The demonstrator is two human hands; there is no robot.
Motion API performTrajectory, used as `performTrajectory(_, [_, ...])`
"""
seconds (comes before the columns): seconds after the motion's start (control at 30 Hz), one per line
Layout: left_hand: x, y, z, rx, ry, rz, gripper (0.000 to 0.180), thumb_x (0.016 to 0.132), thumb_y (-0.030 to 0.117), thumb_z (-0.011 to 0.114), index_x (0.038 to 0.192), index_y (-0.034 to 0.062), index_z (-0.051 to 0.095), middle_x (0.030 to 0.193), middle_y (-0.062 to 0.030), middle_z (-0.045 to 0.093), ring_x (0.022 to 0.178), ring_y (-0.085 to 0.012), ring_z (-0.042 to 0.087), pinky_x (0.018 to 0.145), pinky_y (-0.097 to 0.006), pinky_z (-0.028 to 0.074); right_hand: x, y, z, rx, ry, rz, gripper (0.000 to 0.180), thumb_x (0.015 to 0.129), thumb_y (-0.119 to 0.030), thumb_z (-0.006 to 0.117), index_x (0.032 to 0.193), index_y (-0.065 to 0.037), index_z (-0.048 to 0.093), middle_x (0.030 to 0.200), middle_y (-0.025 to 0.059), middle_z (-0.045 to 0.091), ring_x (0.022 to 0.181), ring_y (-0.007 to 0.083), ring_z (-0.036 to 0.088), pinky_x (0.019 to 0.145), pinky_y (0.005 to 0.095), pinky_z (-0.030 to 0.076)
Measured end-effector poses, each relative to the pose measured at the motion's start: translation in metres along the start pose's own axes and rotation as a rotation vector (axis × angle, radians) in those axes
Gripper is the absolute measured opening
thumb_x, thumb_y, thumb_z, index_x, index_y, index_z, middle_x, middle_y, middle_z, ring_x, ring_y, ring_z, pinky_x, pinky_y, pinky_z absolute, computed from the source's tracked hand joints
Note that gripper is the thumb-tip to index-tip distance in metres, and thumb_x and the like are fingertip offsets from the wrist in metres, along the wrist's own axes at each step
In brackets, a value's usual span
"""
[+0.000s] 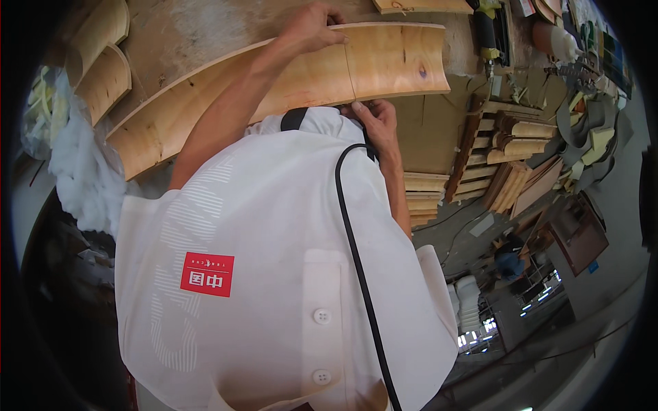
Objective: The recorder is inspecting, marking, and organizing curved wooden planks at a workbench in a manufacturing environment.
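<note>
A long curved plywood panel stretches across in front of me, its hollow face up. A thin dark line crosses its width right of the middle; whether it is a drawn line, a thread or a joint I cannot tell. My left hand is closed over the far edge at that line, thumb on the inner face and fingers partly hidden behind the edge. At the line's near end, my right hand grips the near edge with bent fingers, some of them hidden. No tool shows in either hand.
More curved plywood pieces stand at the far left, near white fluffy stuffing. A yellow-black tool and a bottle lie at the far right. Stacked wooden parts occupy the right. Another person is farther off.
</note>
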State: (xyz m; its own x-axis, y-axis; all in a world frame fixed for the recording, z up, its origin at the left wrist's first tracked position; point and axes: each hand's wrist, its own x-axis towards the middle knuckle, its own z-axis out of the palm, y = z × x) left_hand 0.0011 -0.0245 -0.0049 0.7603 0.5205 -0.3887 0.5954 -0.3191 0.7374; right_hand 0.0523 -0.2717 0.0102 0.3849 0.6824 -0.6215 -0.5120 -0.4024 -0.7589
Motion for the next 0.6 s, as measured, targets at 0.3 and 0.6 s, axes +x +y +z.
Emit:
performTrajectory(0.3, [-0.003, 0.004, -0.016, 0.008, 0.010, -0.035, 0.033, 0.062, 0.029, 0.078, 0.087, 0.0092, 0.070, 0.081, -0.0094, 0.070, 0.070, -0.0214, 0.066, 0.063, -0.034, 0.052, 0.013, -0.003, 0.001, 0.093, -0.055, 0.024, 0.030, 0.091, -0.017, 0.057, 0.097, 0.011, 0.063, 0.085, 0.0194, 0.068, 0.075, 0.0206, 0.067, 0.074, 0.0289, 0.054])
performTrajectory(0.6, [-0.006, 0.008, -0.014, 0.057, 0.001, -0.039, 0.033, 0.063, 0.031, 0.077, 0.088, 0.0112, 0.071, 0.081, -0.0082, 0.071, 0.072, -0.0217, 0.067, 0.063, -0.034, 0.052, 0.010, -0.002, -0.001, 0.078, -0.035, 0.054, 0.030, 0.091, -0.017, 0.057, 0.097, 0.012, 0.063, 0.085, 0.0192, 0.068, 0.075, 0.0212, 0.067, 0.074, 0.0297, 0.054])
